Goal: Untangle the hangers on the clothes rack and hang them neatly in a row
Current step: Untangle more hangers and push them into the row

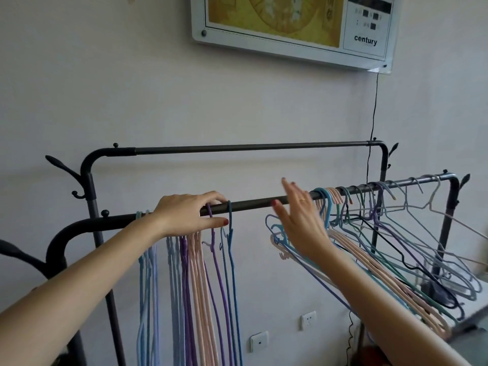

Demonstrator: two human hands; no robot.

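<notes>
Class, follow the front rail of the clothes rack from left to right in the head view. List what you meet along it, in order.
Neat row of hangers → left hand resting on the rail → dark blue hanger → bare stretch of front rail → right hand, fingers spread → tangled hangers.

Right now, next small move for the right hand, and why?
Probably close the open right hand on the nearest hook of the tangled hangers and slide it left along the rail; the left hand rests at the neat row.
</notes>
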